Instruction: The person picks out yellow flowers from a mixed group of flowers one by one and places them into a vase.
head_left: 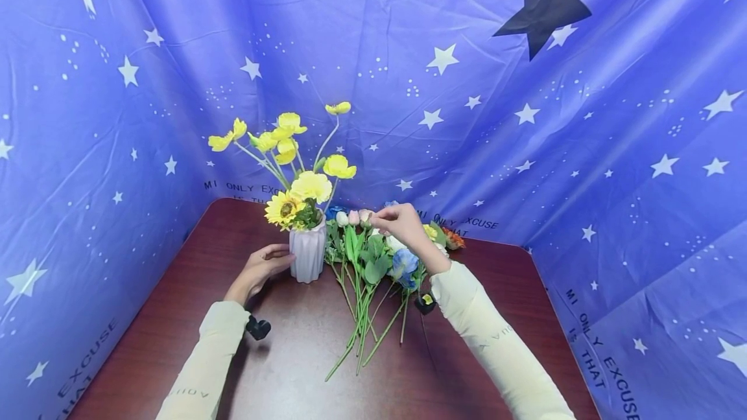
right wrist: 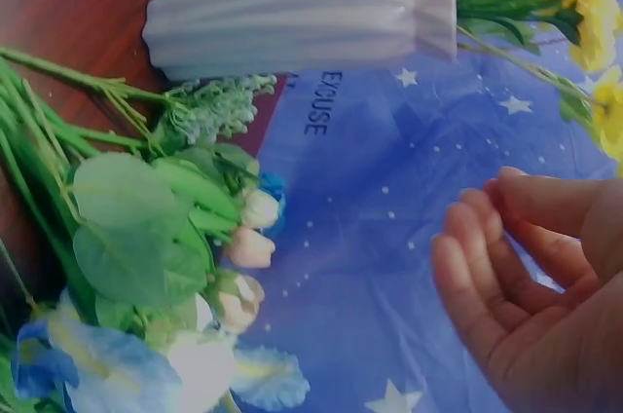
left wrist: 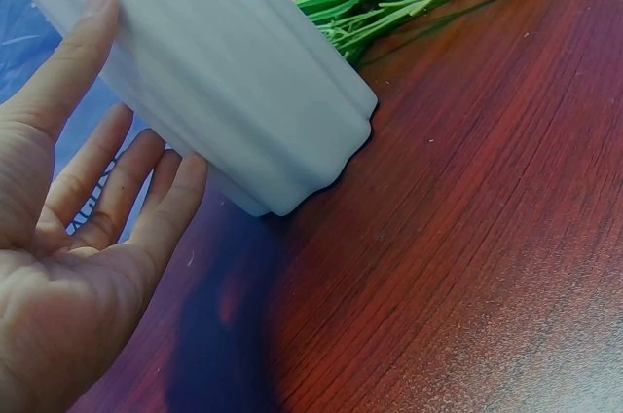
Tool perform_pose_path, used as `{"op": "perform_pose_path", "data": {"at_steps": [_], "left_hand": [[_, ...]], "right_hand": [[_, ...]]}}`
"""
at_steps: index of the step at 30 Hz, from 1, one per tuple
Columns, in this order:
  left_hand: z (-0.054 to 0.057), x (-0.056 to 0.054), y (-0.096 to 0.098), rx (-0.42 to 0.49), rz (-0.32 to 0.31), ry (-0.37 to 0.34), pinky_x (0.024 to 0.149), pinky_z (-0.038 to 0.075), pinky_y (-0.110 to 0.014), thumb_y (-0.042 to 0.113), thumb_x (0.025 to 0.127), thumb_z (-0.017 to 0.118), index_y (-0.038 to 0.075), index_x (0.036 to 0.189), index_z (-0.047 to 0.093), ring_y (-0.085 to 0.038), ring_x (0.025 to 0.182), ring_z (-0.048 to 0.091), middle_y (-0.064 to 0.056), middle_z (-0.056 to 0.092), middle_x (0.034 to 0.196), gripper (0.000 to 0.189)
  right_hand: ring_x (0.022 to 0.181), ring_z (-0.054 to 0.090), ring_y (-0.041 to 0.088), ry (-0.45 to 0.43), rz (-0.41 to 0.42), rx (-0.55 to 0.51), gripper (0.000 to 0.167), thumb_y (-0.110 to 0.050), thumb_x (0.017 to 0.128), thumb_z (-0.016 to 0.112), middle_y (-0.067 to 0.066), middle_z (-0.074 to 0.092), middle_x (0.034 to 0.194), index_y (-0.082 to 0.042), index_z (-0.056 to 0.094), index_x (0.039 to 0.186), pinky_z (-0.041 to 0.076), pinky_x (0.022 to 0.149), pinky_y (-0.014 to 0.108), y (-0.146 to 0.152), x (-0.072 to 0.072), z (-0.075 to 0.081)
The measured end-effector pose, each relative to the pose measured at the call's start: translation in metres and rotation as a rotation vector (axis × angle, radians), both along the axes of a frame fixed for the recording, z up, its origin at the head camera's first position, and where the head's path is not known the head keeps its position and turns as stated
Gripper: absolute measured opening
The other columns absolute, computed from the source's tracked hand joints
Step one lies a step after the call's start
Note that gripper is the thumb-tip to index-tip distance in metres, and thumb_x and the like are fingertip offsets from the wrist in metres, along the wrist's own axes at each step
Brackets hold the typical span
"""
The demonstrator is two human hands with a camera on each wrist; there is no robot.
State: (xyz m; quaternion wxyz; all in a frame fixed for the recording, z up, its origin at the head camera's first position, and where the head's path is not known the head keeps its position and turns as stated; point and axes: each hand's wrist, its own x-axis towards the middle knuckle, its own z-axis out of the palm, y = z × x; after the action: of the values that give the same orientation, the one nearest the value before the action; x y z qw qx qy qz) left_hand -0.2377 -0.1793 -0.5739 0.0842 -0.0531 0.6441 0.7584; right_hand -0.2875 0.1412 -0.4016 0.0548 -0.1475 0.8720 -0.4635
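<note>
A pale ribbed vase [head_left: 307, 255] stands upright on the table, holding yellow flowers [head_left: 287, 138] and a sunflower [head_left: 284, 208]. My left hand [head_left: 259, 271] is at the vase's left side, thumb and fingertips right at its wall, as the left wrist view also shows. Above the flower heads to the right of the vase is my right hand [head_left: 403, 225]. Its fingers bend loosely toward the thumb, and nothing shows between them in the right wrist view. Beneath it lie white and pink tulips [right wrist: 251, 245], blue flowers [right wrist: 107, 355] and broad green leaves [right wrist: 127, 189].
Several long green stems [head_left: 358, 329] lie toward the front of the reddish-brown table [head_left: 280, 374]. An orange flower [head_left: 453, 238] is at the pile's right end. A blue star-printed cloth [head_left: 373, 37] hangs behind the table and along both sides.
</note>
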Motion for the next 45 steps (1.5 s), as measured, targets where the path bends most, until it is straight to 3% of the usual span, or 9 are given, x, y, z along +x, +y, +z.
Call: {"op": "perform_pose_path", "data": {"at_steps": [7,17,23,29,34,38,41,45], "left_hand": [[-0.001,0.0,0.001,0.001,0.001,0.005,0.094,0.057,-0.025,0.008,0.096,0.07,-0.008,0.142,0.047,-0.003,0.095,0.067,0.005,0.064,0.106,0.054],[0.0,0.002,0.001,0.006,0.004,0.009,0.093,0.057,-0.023,0.007,0.096,0.069,-0.01,0.142,0.046,-0.002,0.095,0.067,0.005,0.064,0.107,0.054],[0.0,0.002,0.0,0.018,0.009,0.005,0.091,0.057,-0.022,0.007,0.096,0.069,-0.009,0.141,0.047,-0.002,0.095,0.067,0.005,0.065,0.106,0.053],[0.0,0.0,0.0,0.025,0.01,0.006,0.092,0.058,-0.023,0.006,0.096,0.069,-0.009,0.141,0.047,-0.002,0.095,0.067,0.006,0.065,0.105,0.052],[0.0,0.001,0.0,0.022,0.013,0.002,0.09,0.058,-0.022,0.006,0.095,0.069,-0.009,0.14,0.048,-0.003,0.094,0.067,0.006,0.065,0.104,0.051],[0.0,0.0,0.0,0.022,0.014,-0.002,0.089,0.058,-0.022,0.006,0.095,0.07,-0.009,0.139,0.049,-0.003,0.094,0.067,0.005,0.065,0.105,0.051],[0.0,0.0,0.0,0.016,0.013,-0.003,0.089,0.058,-0.021,0.007,0.095,0.07,-0.008,0.139,0.049,-0.003,0.095,0.067,0.005,0.065,0.106,0.051],[-0.001,0.0,0.001,0.008,0.014,-0.002,0.091,0.058,-0.023,0.007,0.095,0.07,-0.009,0.139,0.049,-0.003,0.095,0.067,0.005,0.065,0.105,0.051]], "right_hand": [[0.091,0.072,0.037,-0.095,-0.029,0.068,0.021,-0.011,0.093,0.074,0.02,0.076,0.104,0.004,0.076,0.108,0.059,0.071,0.025,0.023,0.004,0.008],[0.078,0.068,0.011,-0.195,-0.118,0.121,0.02,-0.008,0.092,0.074,0.019,0.075,0.107,0.005,0.075,0.107,0.062,0.082,0.033,0.051,0.005,0.008],[0.071,0.065,0.011,-0.247,-0.235,0.238,0.017,-0.011,0.091,0.074,0.019,0.074,0.113,0.0,0.077,0.104,0.058,0.072,0.03,0.065,0.003,-0.002],[0.061,0.063,0.009,-0.287,-0.303,0.275,0.015,-0.008,0.089,0.073,0.019,0.076,0.103,0.002,0.078,0.101,0.056,0.057,0.025,0.077,0.001,-0.016],[0.058,0.064,0.012,-0.341,-0.354,0.25,0.003,-0.002,0.086,0.073,0.019,0.076,0.093,0.001,0.074,0.085,0.058,0.058,0.029,0.086,0.001,-0.028],[0.055,0.062,0.015,-0.37,-0.355,0.249,0.019,0.002,0.082,0.073,0.009,0.068,0.068,-0.006,0.062,0.068,0.055,0.054,0.028,0.092,0.001,-0.038],[0.055,0.064,0.017,-0.376,-0.347,0.285,0.021,0.0,0.079,0.077,0.007,0.066,0.06,-0.007,0.061,0.067,0.056,0.052,0.028,0.095,0.001,-0.047],[0.057,0.07,0.021,-0.381,-0.347,0.34,0.012,-0.001,0.076,0.08,0.014,0.071,0.065,-0.001,0.068,0.073,0.061,0.056,0.033,0.097,0.002,-0.062]]}}
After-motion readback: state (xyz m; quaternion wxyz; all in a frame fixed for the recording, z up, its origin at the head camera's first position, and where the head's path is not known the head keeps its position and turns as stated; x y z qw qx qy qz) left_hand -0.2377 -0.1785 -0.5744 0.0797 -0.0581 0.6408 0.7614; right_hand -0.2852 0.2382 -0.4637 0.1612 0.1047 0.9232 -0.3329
